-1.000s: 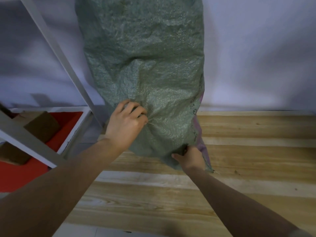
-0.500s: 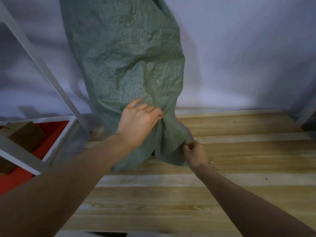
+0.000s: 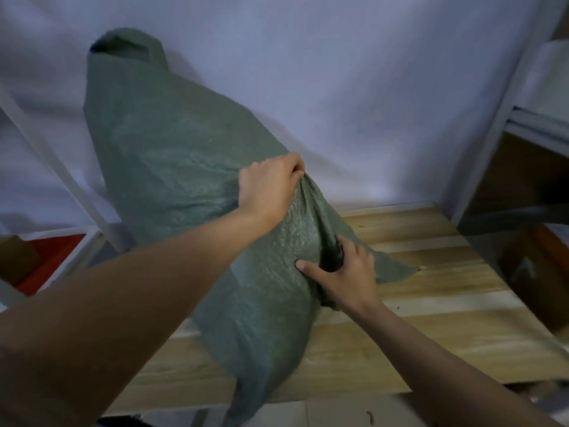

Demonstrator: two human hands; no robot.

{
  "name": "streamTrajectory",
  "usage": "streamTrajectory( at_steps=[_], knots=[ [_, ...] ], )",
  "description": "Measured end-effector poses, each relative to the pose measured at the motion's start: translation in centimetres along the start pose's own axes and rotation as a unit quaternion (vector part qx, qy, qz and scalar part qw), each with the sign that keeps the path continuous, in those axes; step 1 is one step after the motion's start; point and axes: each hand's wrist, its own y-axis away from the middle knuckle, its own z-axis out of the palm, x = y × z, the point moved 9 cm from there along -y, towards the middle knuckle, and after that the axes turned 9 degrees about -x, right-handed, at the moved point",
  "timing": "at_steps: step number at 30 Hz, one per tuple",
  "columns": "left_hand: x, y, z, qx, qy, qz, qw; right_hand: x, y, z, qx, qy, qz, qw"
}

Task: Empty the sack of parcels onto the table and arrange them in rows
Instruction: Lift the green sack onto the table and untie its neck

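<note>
A big green woven sack (image 3: 172,167) lies tilted across the wooden table (image 3: 431,328), its open mouth up at the far left and its bottom end hanging over the near edge. My left hand (image 3: 269,186) grips a bunched fold of the sack near its right side. My right hand (image 3: 345,272) holds the sack lower down, fingers tucked into a dark fold and thumb stretched out over the cloth. No parcels show; whatever is in the sack is hidden.
A white metal rack post (image 3: 61,171) slants at the left, with a red surface and brown boxes (image 3: 18,260) below it. Another shelf frame (image 3: 505,118) stands at the right. A white cloth backdrop (image 3: 369,87) hangs behind the table.
The sack has tipped down from upright and now leans across the table toward me. My left hand rose and moved right with its fold; my right hand shifted to a new hold.
</note>
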Motion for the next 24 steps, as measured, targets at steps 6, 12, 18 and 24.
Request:
streamTrajectory(
  at_steps=[6, 12, 18, 24],
  knots=[
    [3.9, -1.6, 0.9, 0.006, 0.07, -0.029, 0.997, 1.1, 1.8, -6.5, 0.063, 0.094, 0.012, 0.993],
    [4.3, -4.3, 1.9, 0.006, 0.161, -0.086, 0.983, 0.7, 0.9, -12.1, 0.145, 0.132, 0.008, 0.981],
    [3.2, -3.2, 7.1, -0.186, 0.153, -0.045, 0.97, 3.7, 0.3, -10.8, 0.092, 0.131, 0.065, 0.985],
    [4.0, 1.1, 6.6, -0.139, 0.08, 0.016, 0.987, 6.0, 1.1, -9.6, 0.065, 0.09, 0.089, 0.99]
  ],
)
